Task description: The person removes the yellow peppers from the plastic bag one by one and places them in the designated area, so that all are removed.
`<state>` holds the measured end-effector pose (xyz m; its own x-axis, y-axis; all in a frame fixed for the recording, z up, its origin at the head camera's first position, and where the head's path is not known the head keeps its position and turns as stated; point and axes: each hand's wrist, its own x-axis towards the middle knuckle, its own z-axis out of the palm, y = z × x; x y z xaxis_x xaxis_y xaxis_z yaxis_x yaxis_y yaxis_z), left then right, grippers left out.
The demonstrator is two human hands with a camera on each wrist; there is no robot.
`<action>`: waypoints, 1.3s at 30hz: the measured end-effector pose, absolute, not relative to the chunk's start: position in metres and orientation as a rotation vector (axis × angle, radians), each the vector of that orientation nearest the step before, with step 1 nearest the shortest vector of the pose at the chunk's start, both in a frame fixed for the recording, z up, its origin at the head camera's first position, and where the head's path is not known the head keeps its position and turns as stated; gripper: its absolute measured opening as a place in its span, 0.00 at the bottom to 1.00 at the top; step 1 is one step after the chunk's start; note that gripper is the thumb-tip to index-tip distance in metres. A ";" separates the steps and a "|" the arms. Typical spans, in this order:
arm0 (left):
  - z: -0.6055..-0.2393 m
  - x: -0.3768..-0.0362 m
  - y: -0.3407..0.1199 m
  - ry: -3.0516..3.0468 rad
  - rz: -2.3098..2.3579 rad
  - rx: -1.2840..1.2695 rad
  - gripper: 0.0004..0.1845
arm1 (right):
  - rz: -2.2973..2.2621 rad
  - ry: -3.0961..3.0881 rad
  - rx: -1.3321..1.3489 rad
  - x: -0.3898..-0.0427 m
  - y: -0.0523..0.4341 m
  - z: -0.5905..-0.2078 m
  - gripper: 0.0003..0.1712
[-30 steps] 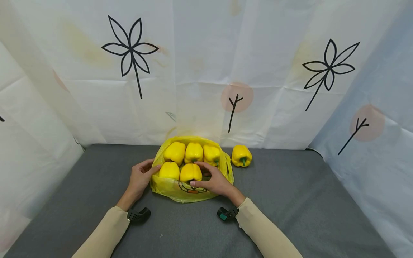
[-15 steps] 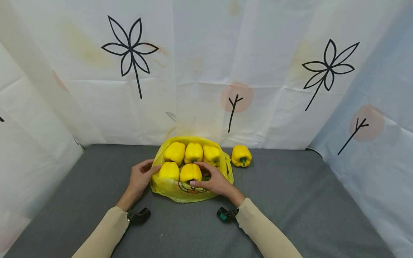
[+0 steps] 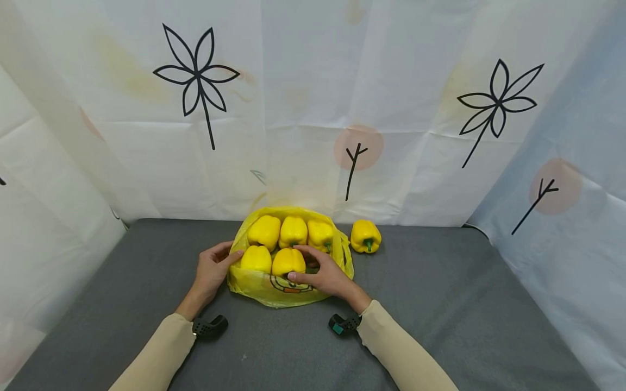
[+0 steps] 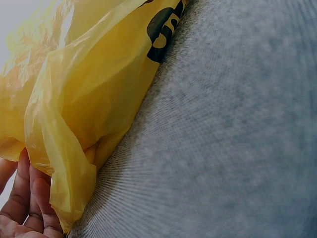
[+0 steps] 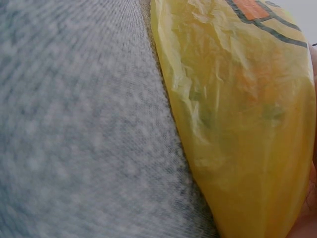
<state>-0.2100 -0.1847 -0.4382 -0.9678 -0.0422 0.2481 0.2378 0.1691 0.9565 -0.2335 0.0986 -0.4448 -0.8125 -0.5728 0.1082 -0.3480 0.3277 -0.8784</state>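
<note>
While both hands work at a yellow bag [image 3: 274,285] on a grey table [image 3: 440,304], five yellow peppers sit inside it and one lies outside. Left of the bag, the left hand [image 3: 211,271] holds the bag's left edge, thumb hooked at the rim, fingers behind the plastic; the left wrist view shows fingers [image 4: 22,198] tucked under a fold. Inside the bag, three peppers line the back row [image 3: 292,232] and two the front: one at left [image 3: 256,258], one at centre [image 3: 288,262]. The right hand [image 3: 325,274] grips the centre front pepper, index finger curved over its top and thumb at its near side. Right of the bag and just clear of it lies the sixth pepper [image 3: 365,236], untouched. Judging by this, the bagging looks nearly done, with one pepper left out.
</note>
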 end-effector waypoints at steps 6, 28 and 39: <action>-0.438 -0.210 -0.184 -2.225 -1.888 -0.189 0.19 | -1.499 2.330 -0.843 -0.221 0.097 -0.421 0.37; -0.440 -0.211 -0.186 -2.225 -1.892 -0.184 0.19 | -1.519 2.324 -0.838 -0.219 0.097 -0.418 0.38; -0.441 -0.211 -0.186 -2.216 -1.894 -0.196 0.18 | -1.513 2.307 -0.879 -0.219 0.098 -0.420 0.38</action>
